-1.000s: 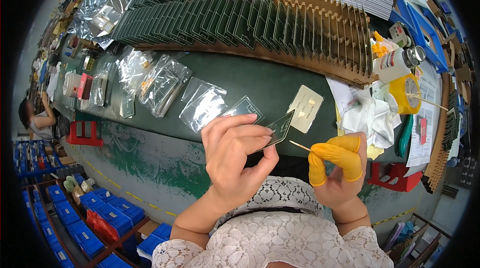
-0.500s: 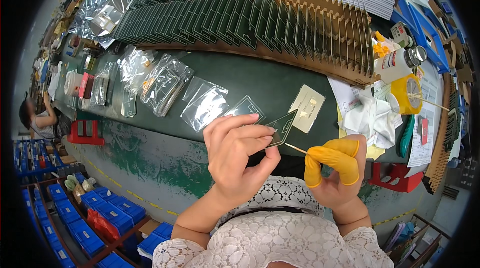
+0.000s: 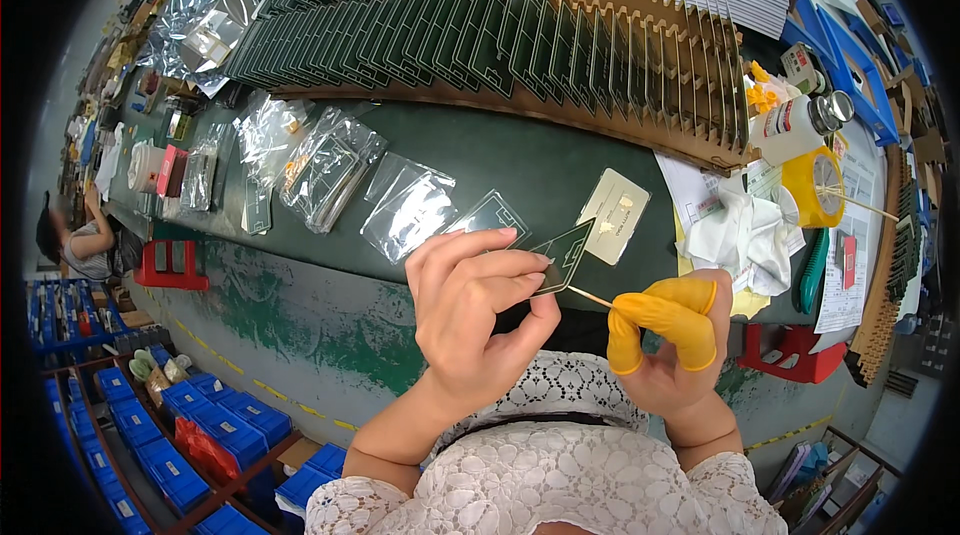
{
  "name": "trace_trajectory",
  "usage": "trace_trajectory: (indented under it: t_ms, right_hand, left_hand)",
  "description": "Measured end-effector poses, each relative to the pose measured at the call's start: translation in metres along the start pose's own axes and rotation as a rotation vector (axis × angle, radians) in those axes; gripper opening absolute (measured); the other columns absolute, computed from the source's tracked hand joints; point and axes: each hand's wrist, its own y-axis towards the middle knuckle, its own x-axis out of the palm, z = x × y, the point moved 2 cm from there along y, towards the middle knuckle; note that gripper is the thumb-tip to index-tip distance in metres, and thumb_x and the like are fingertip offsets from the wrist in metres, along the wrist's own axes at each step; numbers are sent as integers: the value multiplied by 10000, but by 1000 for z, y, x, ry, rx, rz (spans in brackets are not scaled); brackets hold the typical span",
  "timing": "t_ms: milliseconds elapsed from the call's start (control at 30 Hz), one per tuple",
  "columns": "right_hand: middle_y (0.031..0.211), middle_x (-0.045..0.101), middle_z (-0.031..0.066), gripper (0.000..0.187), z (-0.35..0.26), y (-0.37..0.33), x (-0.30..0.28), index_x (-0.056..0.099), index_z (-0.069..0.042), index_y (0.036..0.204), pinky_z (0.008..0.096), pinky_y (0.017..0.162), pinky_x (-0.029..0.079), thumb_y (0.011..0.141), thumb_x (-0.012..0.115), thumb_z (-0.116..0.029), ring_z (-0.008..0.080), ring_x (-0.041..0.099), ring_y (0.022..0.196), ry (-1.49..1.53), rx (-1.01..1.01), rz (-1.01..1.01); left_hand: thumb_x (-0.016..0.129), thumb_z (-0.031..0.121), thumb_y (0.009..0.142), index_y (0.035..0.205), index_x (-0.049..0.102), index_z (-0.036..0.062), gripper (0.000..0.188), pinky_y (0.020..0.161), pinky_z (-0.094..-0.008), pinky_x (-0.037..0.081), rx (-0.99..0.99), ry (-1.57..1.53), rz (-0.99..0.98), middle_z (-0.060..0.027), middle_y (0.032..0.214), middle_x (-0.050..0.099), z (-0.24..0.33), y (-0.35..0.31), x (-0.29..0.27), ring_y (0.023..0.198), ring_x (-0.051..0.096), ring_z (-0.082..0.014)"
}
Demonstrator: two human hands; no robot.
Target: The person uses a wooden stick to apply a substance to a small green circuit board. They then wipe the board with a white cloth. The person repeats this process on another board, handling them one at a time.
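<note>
Green counter [image 3: 520, 175] w/ wooden rack [image 3: 640, 65] of dark boards at back, clear bags [image 3: 330, 165] to the left. Left hand [image 3: 480, 315] pinches small dark board [image 3: 562, 257] above counter edge. Right hand [image 3: 670, 345], yellow finger covers, grips thin stick [image 3: 590, 297], tip touching board.

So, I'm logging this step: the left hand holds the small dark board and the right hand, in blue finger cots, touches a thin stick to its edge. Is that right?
Not quite: the finger cots are yellow, not blue, as the head view shows. The rest stands: the left hand holds the small dark board, and the right hand touches a thin stick to its edge.
</note>
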Motion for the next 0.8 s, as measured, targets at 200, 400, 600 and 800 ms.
trace_trajectory:
  t_ms: [200,400,600,800]
  right_hand:
    - [901,597,20,345,2,-1,-1,680,-130,994,335,664,394,685,813,-49,224,506,768,25,58,1]
    - [853,598,39,291,2,2,-1,675,-117,956,344,639,373,698,802,-75,225,502,708,82,92,-8]
    - [846,593,44,274,2,3,1,662,-111,945,346,632,357,706,794,-86,222,499,695,94,87,-22]
    - [849,581,44,280,2,3,1,656,-110,959,349,637,353,715,793,-99,221,496,690,90,69,-43]
  left_hand:
    - [762,-26,614,843,618,87,293,911,-426,418,-1,4,8,-21,911,703,-1,-1,0,959,652,-256]
    - [762,-24,613,846,615,93,299,917,-421,413,6,33,5,-20,923,707,-1,-1,0,975,648,-253]
    - [766,-15,619,850,605,102,305,918,-416,408,23,51,3,-11,934,711,-1,-1,-1,987,647,-248]
    - [766,-12,621,853,593,106,312,920,-418,407,30,56,1,-10,942,717,-1,-1,-1,989,648,-249]
